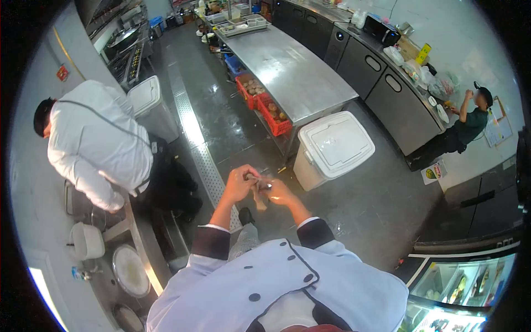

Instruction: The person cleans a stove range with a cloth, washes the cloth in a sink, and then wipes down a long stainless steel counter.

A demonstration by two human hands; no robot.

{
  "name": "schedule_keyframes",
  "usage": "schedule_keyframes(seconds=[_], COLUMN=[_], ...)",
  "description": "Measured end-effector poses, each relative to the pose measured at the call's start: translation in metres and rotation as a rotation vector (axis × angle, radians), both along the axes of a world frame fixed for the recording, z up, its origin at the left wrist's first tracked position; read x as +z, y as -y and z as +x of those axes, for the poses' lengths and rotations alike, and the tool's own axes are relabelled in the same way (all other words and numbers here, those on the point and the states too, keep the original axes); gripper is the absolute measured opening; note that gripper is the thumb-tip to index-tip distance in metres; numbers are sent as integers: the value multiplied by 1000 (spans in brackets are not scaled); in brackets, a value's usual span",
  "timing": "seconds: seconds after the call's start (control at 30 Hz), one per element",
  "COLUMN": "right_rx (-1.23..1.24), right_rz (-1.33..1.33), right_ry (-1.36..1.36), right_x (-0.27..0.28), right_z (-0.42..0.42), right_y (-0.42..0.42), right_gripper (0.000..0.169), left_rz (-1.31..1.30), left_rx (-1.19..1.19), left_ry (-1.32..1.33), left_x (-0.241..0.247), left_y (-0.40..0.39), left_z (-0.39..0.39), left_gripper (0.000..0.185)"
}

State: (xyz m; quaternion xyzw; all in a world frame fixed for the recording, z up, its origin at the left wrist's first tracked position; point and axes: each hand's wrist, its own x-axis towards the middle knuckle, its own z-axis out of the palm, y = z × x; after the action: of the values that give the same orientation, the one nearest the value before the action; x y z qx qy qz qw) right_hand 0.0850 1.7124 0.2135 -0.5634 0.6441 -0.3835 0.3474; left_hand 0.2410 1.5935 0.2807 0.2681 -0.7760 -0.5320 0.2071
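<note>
Both my hands are raised close together before my chest, above the wet floor. My left hand (239, 182) has its fingers closed on a pale tan piece (260, 202), perhaps food, which hangs down between the hands. My right hand (280, 193) meets it from the other side, its fingers curled and partly blurred. A small shiny thing (269, 186), metallic in look, shows at the right fingers; its kind is not clear. Part of the tan piece is hidden behind the fingers.
A lidded white bin (336, 145) stands ahead right by a steel worktable (286, 62); red crates (274, 114) of round produce sit below. At left, a person in white (99, 137) bends over a sink counter (139, 249). Another person (473, 116) stands far right. A floor drain grate (203, 162) runs ahead.
</note>
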Motion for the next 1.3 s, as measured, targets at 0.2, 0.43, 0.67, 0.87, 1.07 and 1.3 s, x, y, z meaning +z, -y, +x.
schedule_keyframes(seconds=[0.2,0.43,0.67,0.87,1.07,1.3], right_rx=[-169,-251,-232,-113,172,598], right_rz=[179,-5,-33,-14,76,261], right_ry=[30,82,155,53,-45,-101], right_x=[-28,13,75,81,58,75], right_z=[-30,-95,-138,-188,-246,-274], right_y=[89,201,310,420,544,701], right_gripper=[30,20,26,28,37,33], left_rz=[25,118,410,594,366,-22], left_rx=[85,-7,-395,-295,31,204], left_ry=[-12,-135,-2,96,104,115], left_x=[-23,-30,-45,-68,-41,18], left_y=[92,222,325,419,542,670], left_z=[-7,-40,-121,-170,-150,-141], left_gripper=[20,41,70,47,32,26])
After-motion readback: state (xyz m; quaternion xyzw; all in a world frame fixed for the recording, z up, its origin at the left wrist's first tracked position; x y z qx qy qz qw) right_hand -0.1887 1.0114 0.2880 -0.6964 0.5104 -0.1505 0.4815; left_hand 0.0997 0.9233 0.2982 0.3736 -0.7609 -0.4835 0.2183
